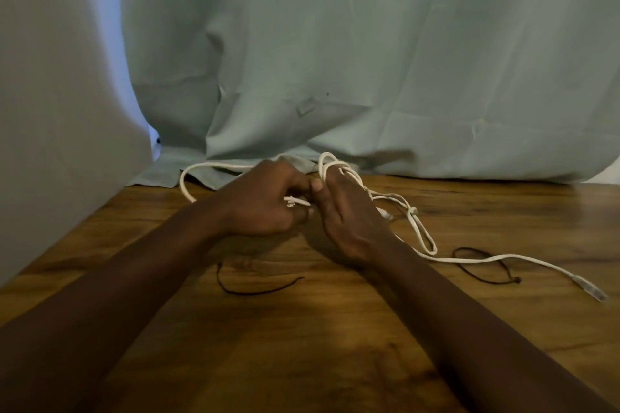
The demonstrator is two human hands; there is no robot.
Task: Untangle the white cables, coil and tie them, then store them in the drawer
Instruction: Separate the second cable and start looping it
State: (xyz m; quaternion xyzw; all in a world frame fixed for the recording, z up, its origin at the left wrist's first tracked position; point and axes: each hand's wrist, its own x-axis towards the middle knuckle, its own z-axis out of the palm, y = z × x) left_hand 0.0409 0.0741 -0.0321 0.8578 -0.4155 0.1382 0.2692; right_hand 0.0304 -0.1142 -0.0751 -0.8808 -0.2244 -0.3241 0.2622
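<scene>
white cables [496,255] lay in a loose tangle on the far middle of the wooden table [335,345], partly gathered up in both hands. the left hand [265,201] pinched a short cable end [295,201] between curled fingers and thumb. the right hand [342,211], touching the left, had a few turns of cable looped over its fingers [330,166] and seemed to hold them there. a wide loop [181,183] swung out to the left, and on the right a small knot [413,210] closed a long narrow loop. 1 strand trailed off to a clear plug [592,293] near the table's right edge.

the cables looked light, soft and springy, so coils would likely slip open unless pinned by a thumb. the best hold was probably just beside the knot, not on the plugs, which looked like the fragile part.

2 thin dark cords lay near, 1 under the forearms [255,292] and 1 beside the trailing strand [483,265], likely the ties. no drawer or other container was in view. a creased grey-green cloth [369,60] hung behind the table, with a pale surface [50,111] to the left.
</scene>
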